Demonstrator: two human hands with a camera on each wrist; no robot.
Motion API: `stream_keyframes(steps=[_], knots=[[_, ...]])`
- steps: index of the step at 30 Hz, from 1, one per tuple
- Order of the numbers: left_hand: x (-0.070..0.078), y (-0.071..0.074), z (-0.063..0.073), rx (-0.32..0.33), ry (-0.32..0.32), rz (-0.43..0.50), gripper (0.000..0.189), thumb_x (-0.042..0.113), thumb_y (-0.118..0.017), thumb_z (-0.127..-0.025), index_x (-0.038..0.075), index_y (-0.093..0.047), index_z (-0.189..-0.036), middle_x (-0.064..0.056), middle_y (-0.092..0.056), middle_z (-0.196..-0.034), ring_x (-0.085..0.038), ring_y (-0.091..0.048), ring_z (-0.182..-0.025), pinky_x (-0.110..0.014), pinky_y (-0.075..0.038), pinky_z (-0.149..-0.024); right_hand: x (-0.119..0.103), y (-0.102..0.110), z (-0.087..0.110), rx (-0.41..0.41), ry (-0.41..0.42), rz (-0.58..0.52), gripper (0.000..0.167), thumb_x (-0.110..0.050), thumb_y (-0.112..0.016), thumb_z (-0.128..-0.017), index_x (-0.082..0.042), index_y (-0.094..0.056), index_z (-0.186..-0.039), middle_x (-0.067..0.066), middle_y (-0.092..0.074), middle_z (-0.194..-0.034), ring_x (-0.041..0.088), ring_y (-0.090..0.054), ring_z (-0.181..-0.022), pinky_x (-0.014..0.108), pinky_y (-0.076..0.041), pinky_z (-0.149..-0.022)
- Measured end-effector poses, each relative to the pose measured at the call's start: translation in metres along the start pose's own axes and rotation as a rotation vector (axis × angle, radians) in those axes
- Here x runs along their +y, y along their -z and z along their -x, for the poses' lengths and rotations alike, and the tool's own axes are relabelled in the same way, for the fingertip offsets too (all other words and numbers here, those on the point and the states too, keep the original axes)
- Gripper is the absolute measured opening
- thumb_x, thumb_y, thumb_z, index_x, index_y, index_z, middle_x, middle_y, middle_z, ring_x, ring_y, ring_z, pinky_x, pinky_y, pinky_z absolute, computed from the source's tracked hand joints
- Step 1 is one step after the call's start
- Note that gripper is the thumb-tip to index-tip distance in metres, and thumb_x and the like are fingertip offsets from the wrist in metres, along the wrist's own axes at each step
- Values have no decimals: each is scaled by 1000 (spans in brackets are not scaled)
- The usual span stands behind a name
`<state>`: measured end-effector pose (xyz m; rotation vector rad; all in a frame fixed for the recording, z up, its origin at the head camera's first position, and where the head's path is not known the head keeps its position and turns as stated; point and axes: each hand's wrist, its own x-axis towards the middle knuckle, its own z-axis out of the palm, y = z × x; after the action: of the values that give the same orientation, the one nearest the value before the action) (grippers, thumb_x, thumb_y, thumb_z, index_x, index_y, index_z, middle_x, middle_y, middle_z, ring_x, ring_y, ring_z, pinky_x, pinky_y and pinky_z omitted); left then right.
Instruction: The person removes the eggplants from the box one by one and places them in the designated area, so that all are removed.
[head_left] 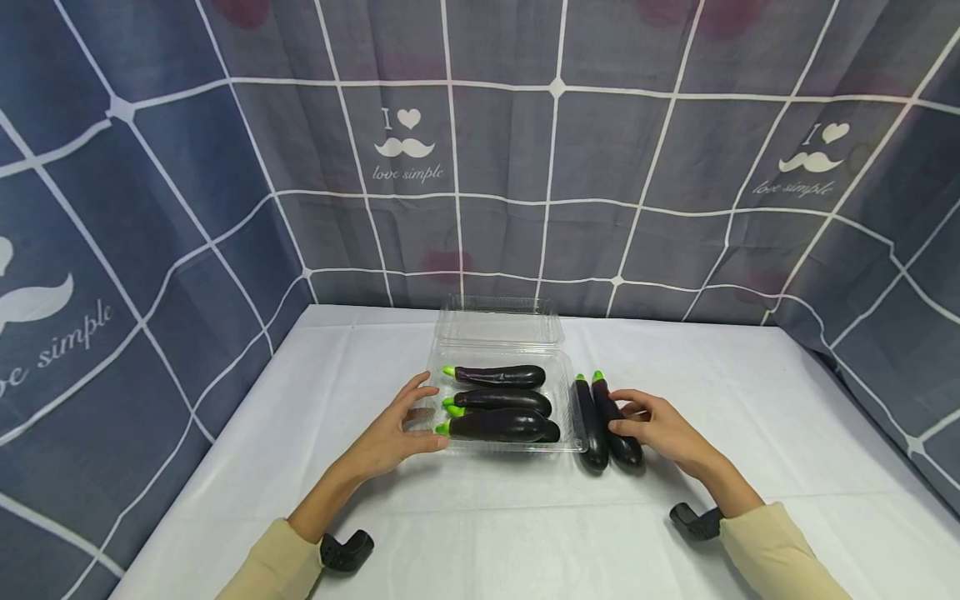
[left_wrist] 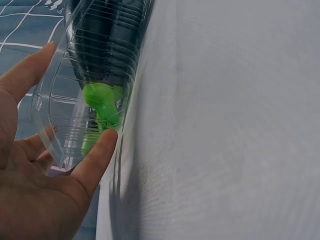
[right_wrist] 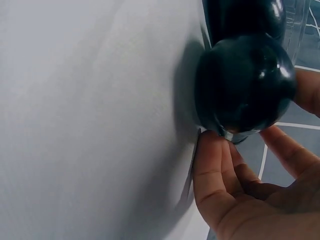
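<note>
A clear plastic clamshell box (head_left: 570, 417) lies on the table with its lid (head_left: 498, 325) folded back and several dark eggplants (head_left: 498, 377) inside, green stems to the left. My left hand (head_left: 386, 433) holds the box's left end, thumb at the front corner and fingers along the side; the left wrist view shows the thumb by the lower wall. Outside, right of the box, two eggplants lie side by side. My right hand (head_left: 660, 429) grips the outer eggplant (right_wrist: 245, 85) between thumb and fingers; the inner eggplant (head_left: 591, 425) lies against the box's side.
A white cloth (head_left: 480, 533) covers the table. Dark checked curtains (head_left: 502, 150) with white lines and lettering enclose the back and both sides. A black wrist device (head_left: 347, 552) is on the left forearm, another wrist device (head_left: 695, 522) on the right.
</note>
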<state>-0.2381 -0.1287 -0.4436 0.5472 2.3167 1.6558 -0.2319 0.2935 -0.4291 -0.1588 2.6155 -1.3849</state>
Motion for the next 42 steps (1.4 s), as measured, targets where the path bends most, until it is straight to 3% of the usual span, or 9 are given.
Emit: stream_keyframes(steps=[19,29,37,42], knots=[[-1,0,-1,1,-1,4,80,23,-81,-84,4,-38,-149,2,-5,-164,-47,-24,-141,-46,-46,-99,2,2,4,-15,6,-97,55,-14,-68,-90,1,-50,-140,26,-52,-125,26,-57,-99,37,-51,-77],[0,0,-1,5,2,-10,80,24,-81,-84,5,-38,-149,2,-5,-164,-46,-24,-141,-46,-47,-99,1,4,4,-12,26,-111,52,-15,-67,-92,3,-51,-138,31,-49,-134,30,-57,-110,36,-50,-83],[1,0,-1,13,1,-13,80,24,-81,-84,5,-39,-148,1,-6,-164,-46,-25,-140,-46,-47,-98,1,4,3,17,37,-69,51,-18,-68,-92,1,-53,-138,27,-52,-132,36,-53,-118,41,-46,-90],[0,0,-1,7,-1,6,80,23,-81,-84,4,-37,-149,1,-4,-164,-46,-23,-141,-45,-47,-99,2,4,4,27,36,-80,50,-16,-68,-92,1,-54,-136,25,-55,-129,33,-55,-115,38,-47,-89]])
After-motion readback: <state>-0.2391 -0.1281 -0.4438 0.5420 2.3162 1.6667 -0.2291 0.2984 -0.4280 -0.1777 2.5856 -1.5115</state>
